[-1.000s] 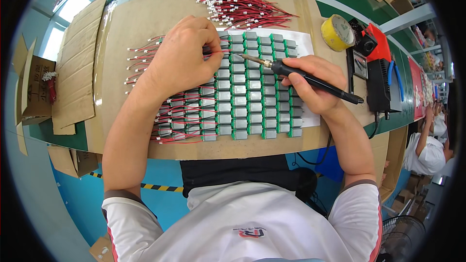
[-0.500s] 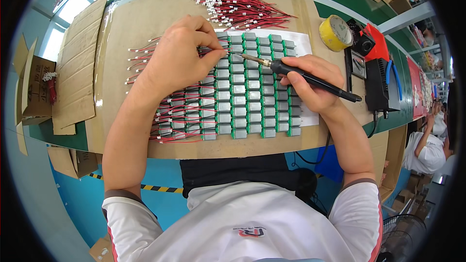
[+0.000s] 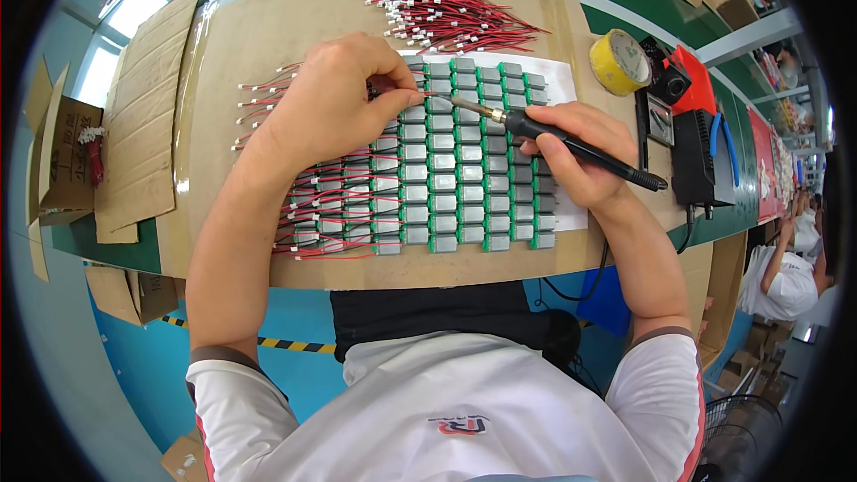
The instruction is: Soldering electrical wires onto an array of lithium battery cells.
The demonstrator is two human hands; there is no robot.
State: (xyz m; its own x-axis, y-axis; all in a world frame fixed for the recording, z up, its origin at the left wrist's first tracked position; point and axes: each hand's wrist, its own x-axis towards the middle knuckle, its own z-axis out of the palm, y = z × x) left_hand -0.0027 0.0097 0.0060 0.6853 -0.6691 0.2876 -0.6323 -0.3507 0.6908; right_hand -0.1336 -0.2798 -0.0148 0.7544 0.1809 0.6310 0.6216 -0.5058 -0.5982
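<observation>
Rows of small grey battery cells (image 3: 443, 183) with green circuit-board strips lie on the work surface. My left hand (image 3: 344, 103) is over the upper left rows, its thumb and forefinger pinched on a thin red wire at a green strip. My right hand (image 3: 589, 147) grips a soldering iron (image 3: 638, 177) by its black handle, pen-like. The iron's metal tip points left, close to my left fingertips; whether it touches the wire or board I cannot make out. Red and black wires with white connectors (image 3: 312, 219) run from the left columns of cells.
Loose red and black wires (image 3: 464, 18) with white plugs are heaped at the far side. At the right are a yellow tape roll (image 3: 619, 62), a black soldering station (image 3: 696, 161) and blue-handled tool (image 3: 725, 147). Cardboard (image 3: 147, 116) stands at the left. Another person (image 3: 778, 277) sits far right.
My left hand's curled fingers have dipped slightly, its pinch staying by the same board area. The iron remains in my right hand, its tip nearly in place. The whole view has shifted a little.
</observation>
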